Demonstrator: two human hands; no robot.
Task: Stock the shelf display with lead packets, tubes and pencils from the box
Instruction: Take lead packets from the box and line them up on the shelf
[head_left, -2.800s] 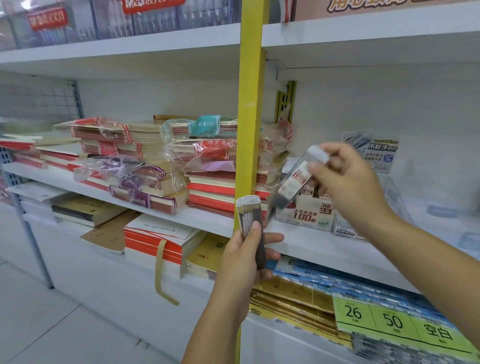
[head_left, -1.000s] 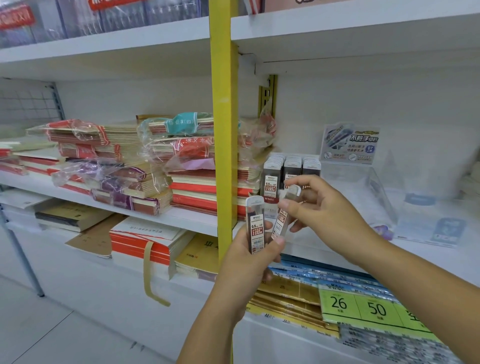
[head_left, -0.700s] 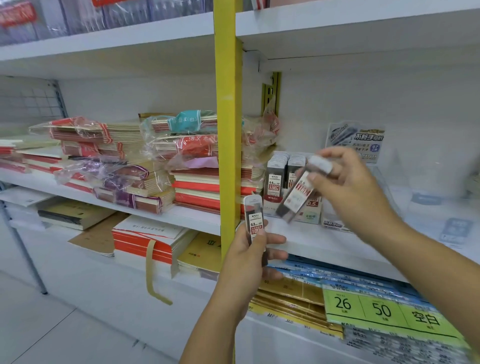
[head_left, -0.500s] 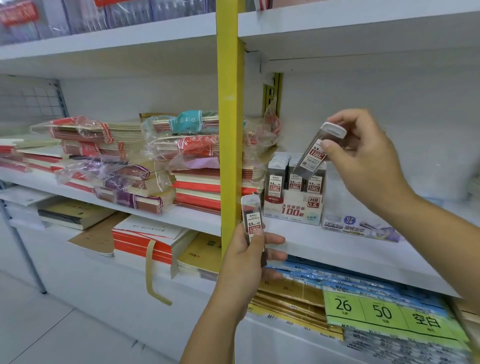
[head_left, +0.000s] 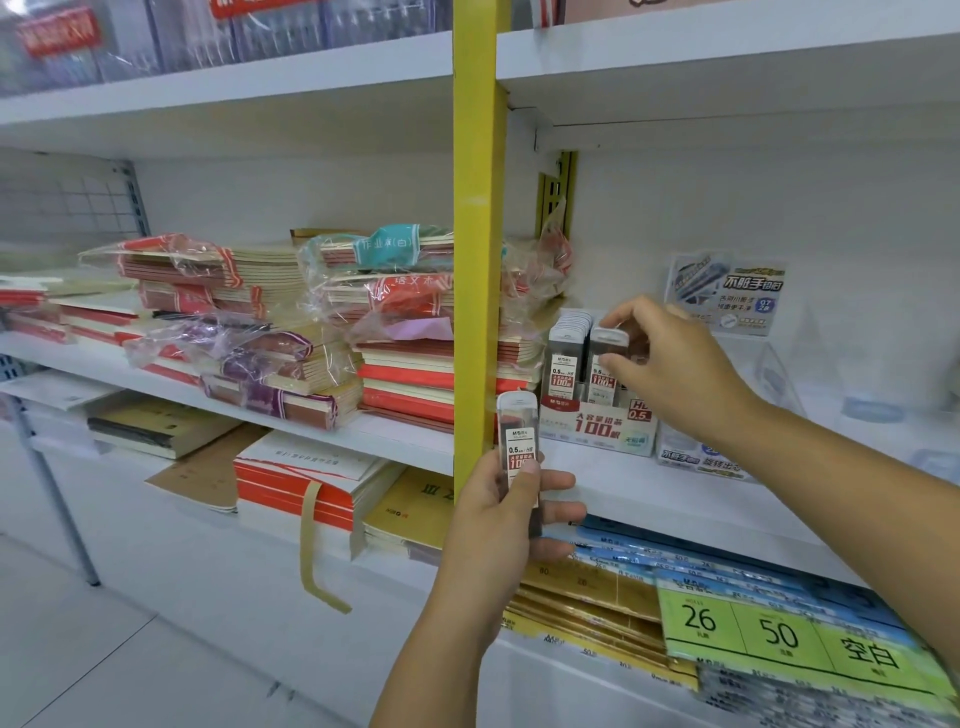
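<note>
Right hand, reaching forward over the white shelf, thumb and fingers pinched on the pale cap of a lead tube, held upright in the middle row of the small display box; lower end of the tube tucked behind the box's front panel, seating depth not clear. More upright tubes packed in the row just to the left, caps lined up toward the back. Left hand, lower and nearer the camera, closed around the bottom of another lead tube, upright, thumb across its label, in front of the yellow shelf post. Beyond the post, to the left, stacks of wrapped notebooks. On the shelf below, green price cards at lower right
</note>
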